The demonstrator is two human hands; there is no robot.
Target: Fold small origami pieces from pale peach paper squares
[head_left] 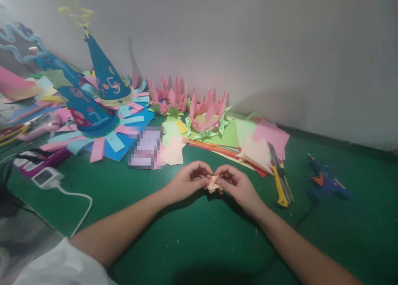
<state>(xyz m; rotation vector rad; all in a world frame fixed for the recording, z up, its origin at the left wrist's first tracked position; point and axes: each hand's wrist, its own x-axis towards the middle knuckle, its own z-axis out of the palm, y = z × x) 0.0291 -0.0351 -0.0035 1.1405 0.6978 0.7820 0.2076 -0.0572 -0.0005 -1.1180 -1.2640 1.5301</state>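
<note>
A small piece of folded peach paper (pixel 213 184) is held between my two hands, just above the green table. My left hand (pixel 193 178) pinches its left side with thumb and fingers. On the other side, my right hand (pixel 234 182) grips it, the thumb pressed against the folds. The fingertips hide part of the paper's edges. Beyond my hands stand two pink folded-paper crowns with green leaves; the nearer crown (pixel 207 113) rests on a stack of coloured paper (pixel 217 140).
A yellow utility knife (pixel 281 185) lies right of my hands, with a blue glue gun (pixel 331 181) farther right. Blue cone party hats (pixel 107 73) stand at the left. A pixelated rectangular object (pixel 145 148) and a white charger with cable (pixel 48 178) lie on the green table (pixel 174 243).
</note>
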